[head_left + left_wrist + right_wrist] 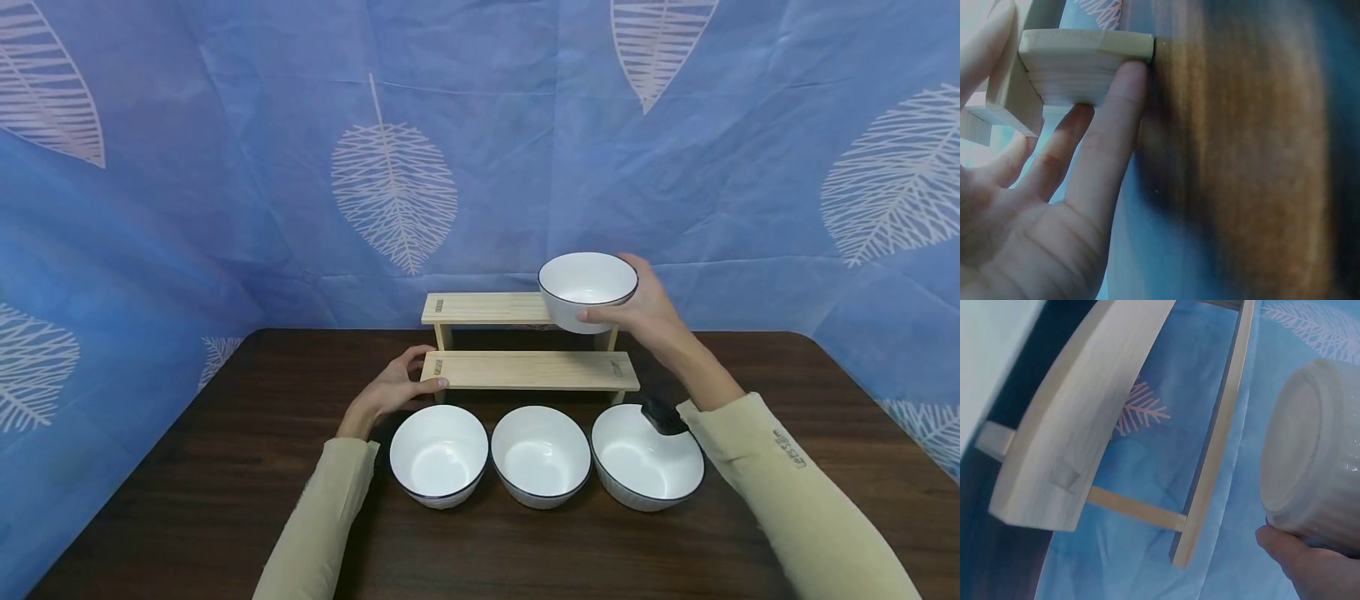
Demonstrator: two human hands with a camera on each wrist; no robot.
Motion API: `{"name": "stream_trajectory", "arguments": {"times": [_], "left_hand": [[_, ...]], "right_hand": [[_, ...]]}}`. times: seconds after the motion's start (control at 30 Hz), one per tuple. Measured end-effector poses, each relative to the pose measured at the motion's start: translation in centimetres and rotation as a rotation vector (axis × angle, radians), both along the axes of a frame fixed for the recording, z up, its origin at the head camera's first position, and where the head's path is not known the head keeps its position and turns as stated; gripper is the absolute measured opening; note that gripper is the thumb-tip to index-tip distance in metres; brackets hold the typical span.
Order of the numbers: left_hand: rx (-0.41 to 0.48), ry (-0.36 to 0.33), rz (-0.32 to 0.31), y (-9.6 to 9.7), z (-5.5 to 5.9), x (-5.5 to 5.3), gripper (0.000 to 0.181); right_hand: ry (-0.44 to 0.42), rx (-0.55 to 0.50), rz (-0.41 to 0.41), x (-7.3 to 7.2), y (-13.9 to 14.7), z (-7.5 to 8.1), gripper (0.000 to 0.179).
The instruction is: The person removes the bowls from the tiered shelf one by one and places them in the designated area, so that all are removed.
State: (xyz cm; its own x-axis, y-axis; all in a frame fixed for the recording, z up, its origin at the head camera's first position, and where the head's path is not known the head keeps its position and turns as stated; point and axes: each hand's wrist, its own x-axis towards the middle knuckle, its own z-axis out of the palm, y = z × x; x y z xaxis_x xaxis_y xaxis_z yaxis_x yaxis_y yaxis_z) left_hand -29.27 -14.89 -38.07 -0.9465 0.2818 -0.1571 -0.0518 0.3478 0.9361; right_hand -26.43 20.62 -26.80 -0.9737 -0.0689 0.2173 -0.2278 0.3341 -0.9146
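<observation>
My right hand [648, 308] grips a white bowl [573, 312] with a dark rim, thumb on its near side. The bowl is upright at the right end of the upper step of a two-step wooden rack [525, 371]. In the right wrist view, the bowl's base [1291, 444] shows apart from the rack's upper board [1210, 469]. My left hand [390, 387] holds the rack's left end, thumb over the lower board. Seen from the left wrist, its fingers [1107, 144] touch the wooden end support [1085, 69].
Three more white bowls stand in a row before the rack: left [438, 454], middle [542, 454] and right [637, 458]. A black strap piece [663, 415] at my right wrist overlaps the right bowl. Behind the dark wooden table [225, 500] hangs a blue leaf-print cloth [495, 167].
</observation>
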Motion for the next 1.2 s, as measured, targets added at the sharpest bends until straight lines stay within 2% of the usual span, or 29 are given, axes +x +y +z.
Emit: {"name": "stream_trajectory", "arguments": {"times": [0.67, 1.2], "left_hand": [[-0.016, 0.014, 0.003, 0.0, 0.1, 0.1, 0.074], [0.001, 0.014, 0.004, 0.0, -0.1, 0.0, 0.075]], "right_hand": [[-0.007, 0.089, -0.043, 2.6, 3.4, -0.3, 0.109], [0.032, 0.108, -0.068, 4.3, 5.6, -0.9, 0.104]]}}
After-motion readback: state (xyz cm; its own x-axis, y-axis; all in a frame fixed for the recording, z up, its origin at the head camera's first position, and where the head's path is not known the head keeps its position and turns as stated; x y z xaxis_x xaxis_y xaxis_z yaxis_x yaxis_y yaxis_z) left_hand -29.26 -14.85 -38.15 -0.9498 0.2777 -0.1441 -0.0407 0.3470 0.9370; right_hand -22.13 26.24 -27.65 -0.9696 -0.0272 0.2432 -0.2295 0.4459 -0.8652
